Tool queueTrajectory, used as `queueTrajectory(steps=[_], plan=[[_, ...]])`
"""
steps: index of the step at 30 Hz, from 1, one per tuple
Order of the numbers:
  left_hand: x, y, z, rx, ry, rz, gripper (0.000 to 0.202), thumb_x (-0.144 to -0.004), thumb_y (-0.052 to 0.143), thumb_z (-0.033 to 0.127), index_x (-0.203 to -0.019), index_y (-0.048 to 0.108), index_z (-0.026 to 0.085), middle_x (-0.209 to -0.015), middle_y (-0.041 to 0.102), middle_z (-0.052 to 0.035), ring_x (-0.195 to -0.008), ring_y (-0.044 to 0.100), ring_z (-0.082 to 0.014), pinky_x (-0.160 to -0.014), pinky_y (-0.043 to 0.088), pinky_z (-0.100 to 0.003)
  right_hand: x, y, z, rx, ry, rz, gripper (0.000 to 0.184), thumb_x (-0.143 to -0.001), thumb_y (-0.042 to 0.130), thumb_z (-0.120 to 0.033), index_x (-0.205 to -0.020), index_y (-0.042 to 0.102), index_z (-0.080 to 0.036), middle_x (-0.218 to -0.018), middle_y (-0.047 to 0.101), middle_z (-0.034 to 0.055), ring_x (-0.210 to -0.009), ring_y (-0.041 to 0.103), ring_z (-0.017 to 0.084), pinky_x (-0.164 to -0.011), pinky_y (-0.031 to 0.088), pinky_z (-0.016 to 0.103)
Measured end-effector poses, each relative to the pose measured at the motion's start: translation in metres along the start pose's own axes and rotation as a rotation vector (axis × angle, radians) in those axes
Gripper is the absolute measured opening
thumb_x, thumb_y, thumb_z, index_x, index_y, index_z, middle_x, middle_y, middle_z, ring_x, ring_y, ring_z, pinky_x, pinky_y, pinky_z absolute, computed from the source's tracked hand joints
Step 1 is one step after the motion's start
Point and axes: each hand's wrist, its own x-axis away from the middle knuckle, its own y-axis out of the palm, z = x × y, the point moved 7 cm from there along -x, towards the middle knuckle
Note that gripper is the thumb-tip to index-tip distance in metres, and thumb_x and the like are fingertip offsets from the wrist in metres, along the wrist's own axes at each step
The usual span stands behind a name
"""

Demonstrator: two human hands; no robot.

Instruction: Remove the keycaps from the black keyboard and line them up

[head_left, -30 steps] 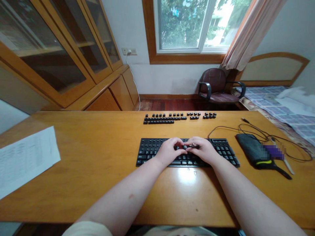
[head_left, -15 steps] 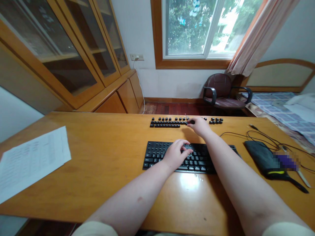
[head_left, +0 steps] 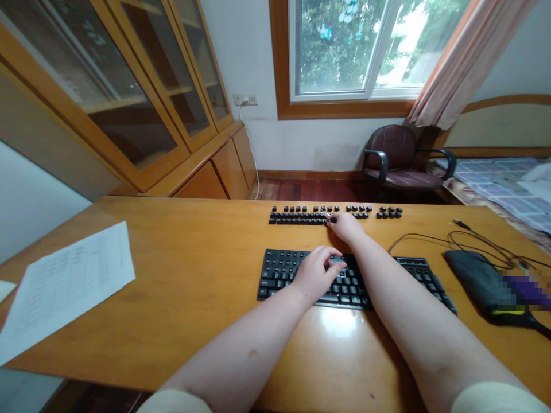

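A black keyboard (head_left: pixel 284 269) lies on the desk in front of me, with some keys gone from its upper rows. Over its middle rests my left hand (head_left: pixel 316 269), thumb and fingers apart and nothing seen in them. Beyond the keyboard, loose black keycaps (head_left: pixel 297 221) stand in rows along the desk's far edge. At the end of the nearest row my right hand (head_left: pixel 346 228) pinches a dark keycap (head_left: pixel 332 219) low to the wood. Something small and shiny (head_left: pixel 325 214) shows by its fingertips, too small to name.
Sheets of paper (head_left: pixel 77 281) lie on the left of the wooden desk (head_left: pixel 193 258). To the right are a coiled black cable (head_left: pixel 477 232) and a dark pouch (head_left: pixel 473 281), partly blurred. A chair (head_left: pixel 396 155) stands past the far edge.
My right hand has moved slightly toward me and left, bringing the keycap down to the end of the nearest row. The left hand keeps its place over the keyboard. The view has shifted slightly.
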Motion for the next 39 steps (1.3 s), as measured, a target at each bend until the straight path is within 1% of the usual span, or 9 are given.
queueTrajectory(steps=[10, 16, 21, 25, 28, 32, 35, 37, 39], plan=[[0.000, 0.001, -0.001, 0.003, 0.003, 0.003, 0.020, -0.081, 0.056, 0.030, -0.097, 0.059, 0.019, -0.091, 0.058, -0.0025, -0.075, 0.058, -0.0128, -0.073, 0.047, -0.026, 0.000, 0.002, 0.001, -0.005, 0.011, 0.019, 0.025, -0.078, 0.056, -0.033, -0.093, 0.068, -0.018, -0.090, 0.070, 0.0113, -0.084, 0.063, 0.023, -0.070, 0.043, 0.027], [0.000, 0.001, -0.001, 0.003, 0.006, -0.008, 0.020, -0.082, 0.056, 0.030, -0.097, 0.058, 0.018, -0.092, 0.058, -0.0025, -0.074, 0.058, -0.0119, -0.074, 0.047, -0.026, -0.002, 0.003, 0.003, -0.018, 0.013, 0.032, 0.030, -0.078, 0.056, -0.033, -0.101, 0.066, -0.018, -0.095, 0.069, 0.0114, -0.087, 0.063, 0.023, -0.073, 0.043, 0.028], [0.000, 0.000, 0.000, -0.002, -0.009, -0.016, 0.020, -0.081, 0.055, 0.030, -0.097, 0.058, 0.018, -0.091, 0.058, -0.0025, -0.075, 0.058, -0.0126, -0.074, 0.047, -0.027, 0.000, 0.002, 0.002, -0.037, 0.011, 0.039, 0.030, -0.078, 0.057, -0.033, -0.102, 0.066, -0.018, -0.097, 0.069, 0.0115, -0.089, 0.063, 0.023, -0.075, 0.043, 0.029], [0.000, 0.000, 0.000, -0.016, -0.001, -0.016, 0.020, -0.081, 0.056, 0.030, -0.097, 0.058, 0.018, -0.092, 0.058, -0.0025, -0.074, 0.058, -0.0125, -0.074, 0.047, -0.026, 0.005, -0.011, -0.004, -0.097, 0.001, 0.095, 0.029, -0.079, 0.056, -0.034, -0.100, 0.066, -0.017, -0.098, 0.068, 0.0116, -0.091, 0.062, 0.023, -0.077, 0.043, 0.029], [0.000, 0.002, 0.001, -0.049, -0.005, -0.021, 0.019, -0.081, 0.055, 0.028, -0.097, 0.058, 0.019, -0.093, 0.059, -0.0027, -0.075, 0.058, -0.0125, -0.075, 0.046, -0.026, 0.011, -0.033, -0.011, -0.169, -0.039, 0.176, 0.028, -0.080, 0.053, -0.035, -0.094, 0.067, -0.016, -0.094, 0.068, 0.0112, -0.090, 0.061, 0.023, -0.077, 0.043, 0.029], [0.001, 0.005, 0.002, -0.130, 0.008, -0.069, 0.018, -0.081, 0.054, 0.024, -0.097, 0.058, 0.019, -0.091, 0.061, -0.0021, -0.076, 0.058, -0.0134, -0.075, 0.046, -0.027, 0.031, -0.070, -0.012, -0.352, -0.083, 0.256, 0.030, -0.084, 0.043, -0.030, -0.091, 0.068, -0.014, -0.087, 0.067, 0.0092, -0.088, 0.060, 0.022, -0.079, 0.043, 0.031], [0.001, 0.008, 0.005, -0.211, 0.053, -0.106, 0.018, -0.080, 0.054, 0.024, -0.097, 0.059, 0.020, -0.090, 0.063, -0.0021, -0.079, 0.058, -0.0149, -0.076, 0.046, -0.028, 0.064, -0.091, -0.007, -0.444, -0.219, 0.300, 0.029, -0.084, 0.045, -0.031, -0.094, 0.069, -0.018, -0.094, 0.065, 0.0073, -0.097, 0.057, 0.021, -0.088, 0.041, 0.033], [0.002, 0.011, 0.008, -0.272, 0.095, -0.122, 0.018, -0.080, 0.055, 0.025, -0.097, 0.060, 0.020, -0.094, 0.064, -0.0030, -0.085, 0.058, -0.0168, -0.080, 0.044, -0.030, 0.091, -0.089, 0.004, -0.525, -0.254, 0.272, 0.028, -0.081, 0.052, -0.033, -0.099, 0.069, -0.021, -0.096, 0.064, 0.0067, -0.096, 0.058, 0.021, -0.089, 0.041, 0.034], [0.004, 0.013, 0.011, -0.339, 0.140, -0.131, 0.018, -0.081, 0.056, 0.024, -0.097, 0.061, 0.020, -0.097, 0.065, -0.0036, -0.091, 0.057, -0.0191, -0.084, 0.042, -0.033, 0.116, -0.075, 0.020, -0.671, -0.228, 0.221, 0.026, -0.074, 0.062, -0.035, -0.094, 0.070, -0.021, -0.094, 0.067, 0.0060, -0.091, 0.060, 0.021, -0.087, 0.044, 0.035]])
